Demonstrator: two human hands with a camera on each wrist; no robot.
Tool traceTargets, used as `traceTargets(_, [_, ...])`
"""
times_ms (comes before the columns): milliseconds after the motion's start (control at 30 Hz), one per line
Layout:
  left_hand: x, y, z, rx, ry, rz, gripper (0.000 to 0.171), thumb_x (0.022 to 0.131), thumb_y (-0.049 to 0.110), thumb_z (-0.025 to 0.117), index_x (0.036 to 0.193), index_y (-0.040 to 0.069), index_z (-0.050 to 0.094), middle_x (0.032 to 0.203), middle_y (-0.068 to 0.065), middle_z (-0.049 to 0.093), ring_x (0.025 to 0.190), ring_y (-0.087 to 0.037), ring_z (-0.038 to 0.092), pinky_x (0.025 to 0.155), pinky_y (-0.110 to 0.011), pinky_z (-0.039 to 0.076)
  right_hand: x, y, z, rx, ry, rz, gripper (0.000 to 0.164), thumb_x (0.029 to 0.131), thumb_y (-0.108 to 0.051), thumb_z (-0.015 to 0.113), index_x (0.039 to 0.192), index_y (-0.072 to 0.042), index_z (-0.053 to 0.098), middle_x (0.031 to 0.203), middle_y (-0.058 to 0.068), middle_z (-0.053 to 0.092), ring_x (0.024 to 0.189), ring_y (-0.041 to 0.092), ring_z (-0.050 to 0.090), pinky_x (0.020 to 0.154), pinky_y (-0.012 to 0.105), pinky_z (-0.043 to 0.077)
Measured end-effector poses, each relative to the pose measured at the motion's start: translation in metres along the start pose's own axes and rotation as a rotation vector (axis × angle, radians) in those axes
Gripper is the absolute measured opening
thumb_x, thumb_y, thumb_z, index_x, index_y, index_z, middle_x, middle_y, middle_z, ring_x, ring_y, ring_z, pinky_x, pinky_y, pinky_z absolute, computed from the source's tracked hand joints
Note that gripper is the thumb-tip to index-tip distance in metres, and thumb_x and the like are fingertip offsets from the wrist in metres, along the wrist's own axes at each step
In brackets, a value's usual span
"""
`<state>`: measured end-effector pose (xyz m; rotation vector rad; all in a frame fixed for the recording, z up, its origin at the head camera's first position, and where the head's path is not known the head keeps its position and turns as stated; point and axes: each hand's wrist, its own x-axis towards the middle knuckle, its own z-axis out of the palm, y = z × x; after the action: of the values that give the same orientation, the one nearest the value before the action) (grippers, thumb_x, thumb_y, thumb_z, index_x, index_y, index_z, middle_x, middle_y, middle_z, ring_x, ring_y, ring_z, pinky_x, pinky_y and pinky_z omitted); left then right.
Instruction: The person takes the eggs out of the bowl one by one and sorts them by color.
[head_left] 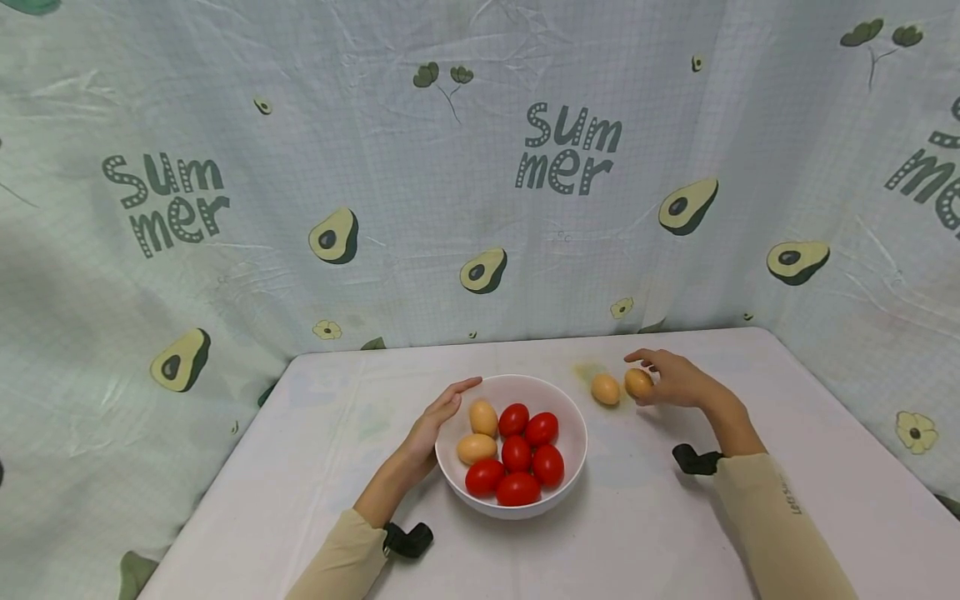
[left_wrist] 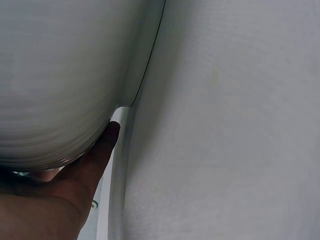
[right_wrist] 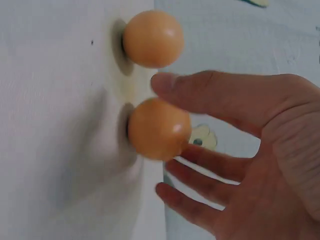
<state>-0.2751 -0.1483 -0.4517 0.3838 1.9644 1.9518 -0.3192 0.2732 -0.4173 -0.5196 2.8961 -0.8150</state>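
A white bowl (head_left: 573,433) holds two light-brown eggs (head_left: 477,448) and several glossy red egg-shaped pieces (head_left: 516,454). Along its left side lies my left hand (head_left: 429,429), fingers extended beside the rim. The left wrist view shows that hand (left_wrist: 75,185) against the bowl's outer wall (left_wrist: 60,85). To the right of the bowl, two more brown eggs stand on the table. My right hand (head_left: 678,382) is at the right-hand egg (head_left: 638,383), thumb and loosely bent fingers spread around it. In the right wrist view the thumb (right_wrist: 200,90) overlaps that egg's (right_wrist: 159,129) upper edge.
The other loose egg (head_left: 605,389) sits just left of the right hand, close to a faint yellow stain (head_left: 588,371) on the white table (head_left: 360,400). Behind the table's far edge hangs a patterned cloth (head_left: 405,183). Each wrist carries a black camera mount (head_left: 696,460).
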Motion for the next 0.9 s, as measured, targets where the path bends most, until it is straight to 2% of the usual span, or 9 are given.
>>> traceTargets(100, [0.000, 0.000, 0.000, -0.002, -0.002, 0.000, 0.049, 0.112, 0.032, 0.029, 0.159, 0.023, 0.039, 0.168, -0.004, 0.034, 0.154, -0.028, 0.033, 0.129, -0.047, 0.024, 0.004, -0.011, 0.007, -0.032, 0.028, -0.052, 0.061, 0.085, -0.022, 0.082, 0.139, -0.004, 0.060, 0.139, 0.028, 0.058, 0.125, 0.046, 0.056, 0.104, 0.064, 0.048])
traceTargets(233, [0.000, -0.001, 0.000, -0.002, -0.005, -0.003, 0.049, 0.112, 0.031, 0.028, 0.159, 0.023, 0.039, 0.168, -0.004, 0.034, 0.154, -0.027, 0.033, 0.129, -0.047, 0.024, 0.012, -0.026, 0.021, -0.021, -0.009, -0.099, 0.049, 0.090, -0.019, 0.078, 0.136, -0.008, 0.065, 0.140, 0.021, 0.062, 0.124, 0.043, 0.059, 0.106, 0.063, 0.048])
traceTargets(300, [0.000, 0.000, 0.001, -0.004, -0.003, -0.002, 0.049, 0.112, 0.031, 0.028, 0.159, 0.023, 0.039, 0.168, -0.003, 0.034, 0.154, -0.027, 0.033, 0.129, -0.047, 0.024, 0.015, -0.031, 0.027, -0.025, -0.026, -0.127, 0.045, 0.090, -0.015, 0.077, 0.134, -0.009, 0.067, 0.138, 0.018, 0.065, 0.126, 0.042, 0.059, 0.112, 0.066, 0.042])
traceTargets(367, [0.000, 0.000, 0.001, -0.003, -0.002, 0.000, 0.049, 0.112, 0.031, 0.029, 0.159, 0.023, 0.039, 0.168, -0.003, 0.033, 0.155, -0.027, 0.032, 0.129, -0.047, 0.023, 0.017, -0.033, 0.032, -0.054, -0.025, -0.159, 0.042, 0.089, -0.011, 0.077, 0.130, -0.009, 0.070, 0.136, 0.016, 0.068, 0.132, 0.042, 0.057, 0.118, 0.071, 0.030])
traceTargets(467, [0.001, 0.000, 0.001, -0.001, -0.002, 0.004, 0.049, 0.112, 0.032, 0.029, 0.159, 0.023, 0.040, 0.169, -0.003, 0.033, 0.155, -0.028, 0.032, 0.129, -0.047, 0.023, 0.018, -0.030, 0.034, -0.095, 0.010, -0.158, 0.038, 0.087, -0.009, 0.077, 0.125, -0.009, 0.072, 0.131, 0.014, 0.071, 0.132, 0.041, 0.058, 0.120, 0.076, 0.018])
traceTargets(500, [0.001, 0.001, 0.001, 0.001, -0.002, 0.004, 0.049, 0.112, 0.032, 0.029, 0.159, 0.023, 0.040, 0.169, -0.003, 0.033, 0.155, -0.028, 0.032, 0.129, -0.047, 0.023, 0.018, -0.028, 0.033, -0.103, 0.022, -0.156, 0.038, 0.086, -0.009, 0.078, 0.124, -0.008, 0.072, 0.129, 0.013, 0.072, 0.130, 0.041, 0.059, 0.118, 0.078, 0.017])
traceTargets(567, [0.001, 0.001, 0.001, 0.005, -0.002, 0.005, 0.049, 0.112, 0.032, 0.029, 0.159, 0.024, 0.040, 0.168, -0.003, 0.033, 0.155, -0.028, 0.032, 0.129, -0.047, 0.023, 0.017, -0.024, 0.030, -0.107, 0.039, -0.140, 0.037, 0.085, -0.009, 0.078, 0.122, -0.007, 0.073, 0.126, 0.013, 0.073, 0.124, 0.040, 0.062, 0.117, 0.076, 0.025])
traceTargets(733, [0.001, 0.001, 0.000, 0.002, -0.014, 0.004, 0.049, 0.112, 0.032, 0.028, 0.159, 0.023, 0.039, 0.168, -0.004, 0.034, 0.154, -0.027, 0.033, 0.129, -0.046, 0.024, 0.014, -0.015, 0.022, -0.079, 0.034, -0.082, 0.039, 0.087, -0.010, 0.076, 0.126, -0.007, 0.071, 0.127, 0.016, 0.070, 0.112, 0.033, 0.061, 0.103, 0.058, 0.048])
traceTargets(900, [0.000, 0.001, 0.000, 0.004, -0.011, -0.002, 0.049, 0.112, 0.032, 0.028, 0.160, 0.023, 0.038, 0.168, -0.004, 0.035, 0.154, -0.027, 0.033, 0.129, -0.046, 0.024, 0.012, -0.013, 0.019, -0.058, 0.005, -0.052, 0.041, 0.089, -0.013, 0.075, 0.129, -0.008, 0.069, 0.129, 0.017, 0.067, 0.109, 0.030, 0.058, 0.099, 0.053, 0.051])
